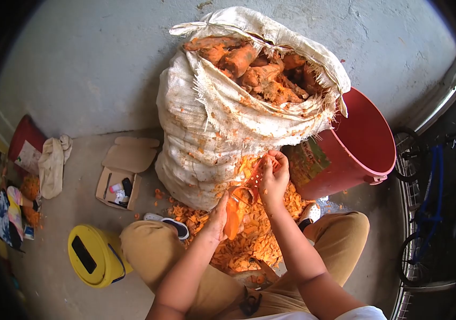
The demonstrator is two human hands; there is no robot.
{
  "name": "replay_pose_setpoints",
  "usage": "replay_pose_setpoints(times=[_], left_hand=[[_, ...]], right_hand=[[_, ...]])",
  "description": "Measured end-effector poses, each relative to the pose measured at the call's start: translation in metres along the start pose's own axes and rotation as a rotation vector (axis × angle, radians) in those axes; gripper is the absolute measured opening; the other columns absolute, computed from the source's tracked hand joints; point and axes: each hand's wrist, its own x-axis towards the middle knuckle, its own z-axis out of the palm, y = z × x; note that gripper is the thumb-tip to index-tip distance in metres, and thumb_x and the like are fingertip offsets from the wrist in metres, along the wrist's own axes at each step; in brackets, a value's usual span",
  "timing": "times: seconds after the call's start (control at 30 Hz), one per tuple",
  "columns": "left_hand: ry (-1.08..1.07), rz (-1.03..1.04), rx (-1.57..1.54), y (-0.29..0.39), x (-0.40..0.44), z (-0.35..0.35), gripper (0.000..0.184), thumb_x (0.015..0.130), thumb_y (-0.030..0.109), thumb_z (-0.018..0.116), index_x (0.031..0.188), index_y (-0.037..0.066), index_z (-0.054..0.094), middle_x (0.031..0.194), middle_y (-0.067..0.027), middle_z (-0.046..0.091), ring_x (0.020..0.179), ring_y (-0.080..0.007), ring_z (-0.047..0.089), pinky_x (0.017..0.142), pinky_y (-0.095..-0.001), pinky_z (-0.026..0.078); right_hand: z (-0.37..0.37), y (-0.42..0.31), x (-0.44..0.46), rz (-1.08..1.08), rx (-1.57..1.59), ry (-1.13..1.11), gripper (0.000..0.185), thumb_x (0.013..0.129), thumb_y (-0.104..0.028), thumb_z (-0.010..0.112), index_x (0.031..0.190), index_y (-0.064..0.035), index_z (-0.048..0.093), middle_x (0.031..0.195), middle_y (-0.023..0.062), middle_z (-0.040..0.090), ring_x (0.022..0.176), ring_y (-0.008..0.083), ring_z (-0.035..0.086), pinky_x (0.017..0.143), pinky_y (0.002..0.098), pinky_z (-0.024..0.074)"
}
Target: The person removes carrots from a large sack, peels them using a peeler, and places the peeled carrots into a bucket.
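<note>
My left hand [218, 220] is closed round an orange piece [232, 218], which looks like a peeled vegetable, low in front of the sack. Just right of it and higher, my right hand [274, 178] has its fingers closed on a reddish strip-like thing that I cannot make out. Orange pulp and seeds hang between the two hands. Beneath them lies a heap of orange peelings [254, 242] between my legs. Behind stands a big white woven sack [185, 117], its open top full of orange-brown vegetable pieces [262, 74].
A red bin [321, 165] leans against the sack's right side. On the left are a yellow bucket [92, 240] with a phone on its lid, an open cardboard box [100, 184] with small items, and a pale cloth [52, 168]. A blue bicycle [430, 197] is at the far right.
</note>
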Motion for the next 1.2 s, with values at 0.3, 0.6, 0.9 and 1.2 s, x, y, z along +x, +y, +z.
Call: replay_pose_setpoints(times=[0.3, 0.6, 0.9, 1.2], left_hand=[[-0.003, 0.022, -0.093, 0.009, -0.016, -0.001, 0.054, 0.084, 0.055, 0.025, 0.108, 0.012, 0.044, 0.086, -0.0115, 0.055, 0.06, -0.0162, 0.055, 0.033, -0.026, 0.042], [0.136, -0.041, -0.011, 0.009, -0.008, 0.007, 0.066, 0.076, 0.068, 0.026, 0.103, 0.012, 0.049, 0.084, -0.002, 0.055, 0.061, -0.0135, 0.048, 0.043, -0.0294, 0.038], [0.055, 0.028, 0.147, 0.002, -0.014, -0.002, 0.062, 0.08, 0.061, 0.028, 0.11, 0.008, 0.043, 0.083, -0.0077, 0.054, 0.068, -0.0162, 0.054, 0.045, -0.0303, 0.045], [-0.123, 0.172, 0.206, -0.002, -0.011, 0.001, 0.055, 0.078, 0.021, 0.056, 0.123, 0.024, 0.025, 0.109, -0.0064, 0.041, 0.081, -0.0189, 0.051, 0.062, -0.0312, 0.047]], right_hand=[[-0.064, 0.002, 0.091, -0.112, 0.035, 0.163, 0.01, 0.086, -0.003, 0.042, 0.095, -0.0005, 0.04, 0.075, 0.0065, 0.052, 0.062, 0.0112, 0.052, 0.055, 0.0221, 0.0454], [0.007, -0.024, -0.013, 0.158, 0.176, -0.22, 0.014, 0.086, -0.01, 0.045, 0.097, -0.0029, 0.04, 0.07, 0.006, 0.054, 0.057, 0.0071, 0.049, 0.049, 0.0193, 0.0414], [-0.006, 0.002, 0.016, -0.095, -0.005, 0.114, 0.01, 0.084, -0.005, 0.046, 0.092, -0.0019, 0.041, 0.072, 0.0047, 0.05, 0.06, 0.0096, 0.049, 0.053, 0.0214, 0.0453], [-0.034, -0.005, 0.034, 0.033, 0.151, 0.032, 0.016, 0.086, -0.006, 0.044, 0.101, -0.0028, 0.039, 0.082, 0.0064, 0.052, 0.066, 0.0092, 0.051, 0.058, 0.0206, 0.0434]])
